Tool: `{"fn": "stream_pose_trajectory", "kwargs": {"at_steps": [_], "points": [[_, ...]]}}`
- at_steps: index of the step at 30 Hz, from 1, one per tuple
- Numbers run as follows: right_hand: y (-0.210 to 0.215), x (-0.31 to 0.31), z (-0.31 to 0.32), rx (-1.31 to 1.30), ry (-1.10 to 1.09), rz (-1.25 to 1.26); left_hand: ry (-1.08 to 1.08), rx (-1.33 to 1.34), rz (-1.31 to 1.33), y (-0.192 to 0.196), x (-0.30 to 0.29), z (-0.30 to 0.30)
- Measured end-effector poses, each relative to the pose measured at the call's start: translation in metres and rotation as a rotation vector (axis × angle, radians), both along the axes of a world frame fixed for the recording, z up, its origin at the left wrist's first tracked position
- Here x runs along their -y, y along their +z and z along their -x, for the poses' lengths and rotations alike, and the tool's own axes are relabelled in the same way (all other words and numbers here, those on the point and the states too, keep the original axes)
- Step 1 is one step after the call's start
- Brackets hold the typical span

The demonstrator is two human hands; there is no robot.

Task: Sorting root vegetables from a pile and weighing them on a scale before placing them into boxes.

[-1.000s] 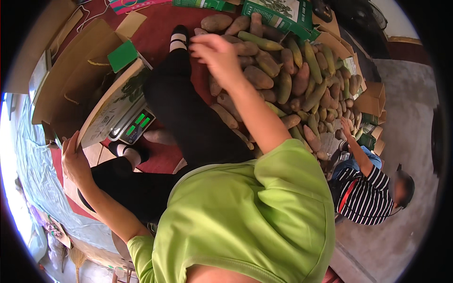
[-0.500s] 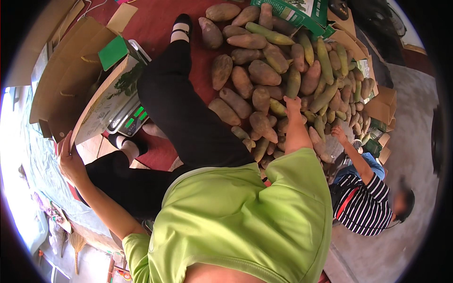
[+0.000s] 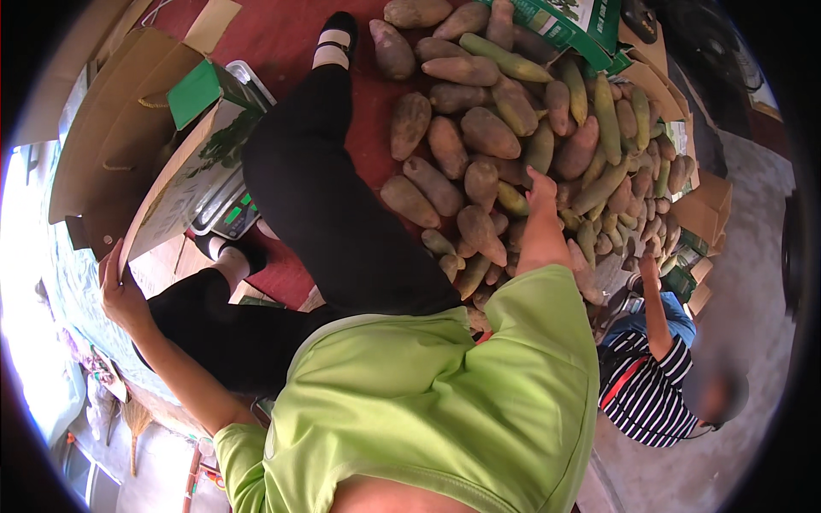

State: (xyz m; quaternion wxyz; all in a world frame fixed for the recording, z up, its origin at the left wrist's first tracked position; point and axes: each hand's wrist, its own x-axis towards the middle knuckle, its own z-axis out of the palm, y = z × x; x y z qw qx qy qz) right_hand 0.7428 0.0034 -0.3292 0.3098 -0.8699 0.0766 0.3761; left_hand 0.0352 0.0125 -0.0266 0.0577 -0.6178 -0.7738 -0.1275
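Observation:
At the left, my left hand [image 3: 122, 295] grips the near edge of a large open cardboard box [image 3: 120, 128], fingers curled over its wall. The box has a green flap and a printed white outer side, and it is tilted beside my leg. My right arm stretches forward to a heap of long reddish-brown and green tubers [image 3: 492, 132]. There my right hand [image 3: 541, 190] closes on the near end of a greenish-brown tuber [image 3: 539, 150], which lies among the others. Part of its fingers is hidden.
A scale [image 3: 233, 214] with lit green displays stands behind the box. A green printed carton [image 3: 569, 26] lies at the heap's far side, with a brown carton [image 3: 705, 209] at the right. A co-worker in a striped shirt [image 3: 650, 393] reaches into the heap's right side.
My view has shifted slightly, so the heap sits a little further right. Both my hands keep their places on the box and the tuber. The co-worker's hand has moved nearer their body.

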Motion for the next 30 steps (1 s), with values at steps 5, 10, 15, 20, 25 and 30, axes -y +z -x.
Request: {"fn": "stream_pose_trajectory", "kwargs": {"at_steps": [5, 10, 15, 20, 25, 30], "points": [[-0.009, -0.019, 0.032, 0.281, 0.196, -0.179, -0.014, 0.015, -0.009, 0.001, 0.0, -0.002], [0.007, -0.018, 0.027, 0.172, 0.228, -0.071, 0.004, 0.034, 0.009, 0.0, -0.005, -0.007], [0.03, -0.008, 0.057, 0.022, 0.181, -0.041, -0.009, 0.016, -0.005, 0.007, 0.0, 0.002], [0.046, 0.035, 0.088, -0.446, -0.106, -0.36, -0.006, 0.072, -0.007, 0.015, -0.003, -0.014], [0.07, 0.056, 0.113, -0.514, 0.024, -0.504, 0.074, 0.038, 0.02, 0.019, -0.003, -0.017], [0.138, 0.022, 0.156, -0.431, 0.251, -0.601, 0.12, 0.025, 0.056, 0.025, -0.001, -0.02]]}}
